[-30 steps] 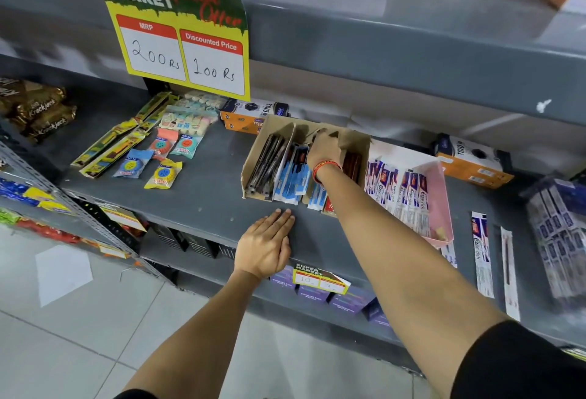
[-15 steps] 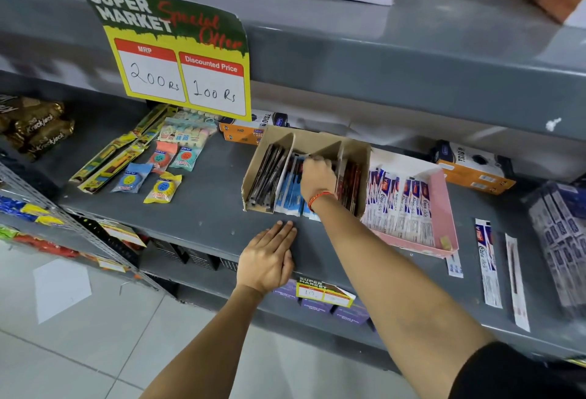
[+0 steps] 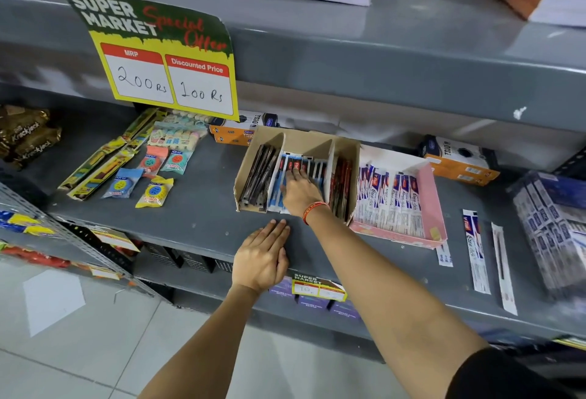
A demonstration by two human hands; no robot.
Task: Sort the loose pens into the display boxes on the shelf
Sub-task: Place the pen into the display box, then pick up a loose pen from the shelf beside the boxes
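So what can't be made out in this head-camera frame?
- Right hand: whether it grips a pen; its own back hides the fingertips in the brown cardboard display box.
- Small price tag on the grey shelf edge: figures too small.
- Blue-and-white packs, far right: blurred, cut off by the frame edge.

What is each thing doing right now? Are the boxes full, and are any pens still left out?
Brown box: open, three slots, all holding pens.
Pink box: open, holding packs, some room at the right.
Loose pens: three lying flat on the shelf, unsorted.
Right hand: in the middle slot, fingers on the pens.
Left hand: flat on the shelf.
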